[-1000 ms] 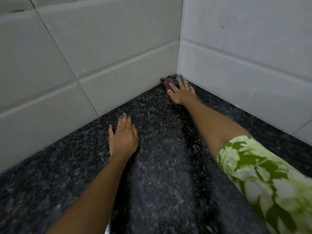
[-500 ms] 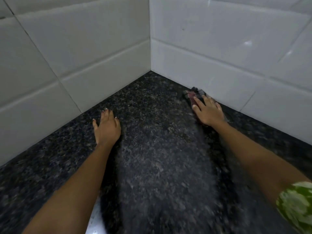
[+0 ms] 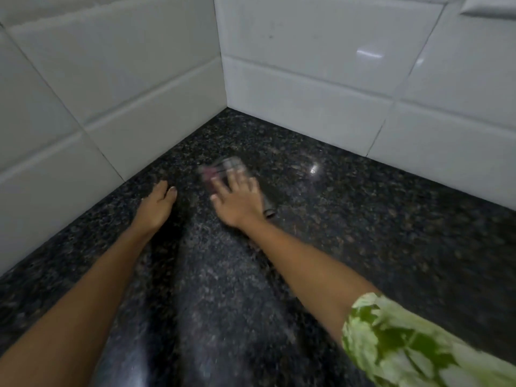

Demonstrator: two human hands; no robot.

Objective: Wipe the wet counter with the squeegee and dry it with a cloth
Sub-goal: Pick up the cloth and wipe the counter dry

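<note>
Both hands are down on the dark speckled counter (image 3: 363, 219), near the corner of the white tiled walls (image 3: 307, 65). The left hand (image 3: 156, 205) lies flat, fingers pressed together. The right hand (image 3: 237, 199) — fingers spread — presses on a blurred cloth (image 3: 220, 167), reddish and checked; a dark handle-like thing (image 3: 268, 206) pokes out beside its wrist — what it is, I cannot tell.

No writing, label, brand, number or sign can be read anywhere in the view. The white wall tiles (image 3: 307, 60) and the dark speckled worktop (image 3: 377, 233) carry no markings, and the blurred object under the right hand (image 3: 237, 203) shows nothing legible.
</note>
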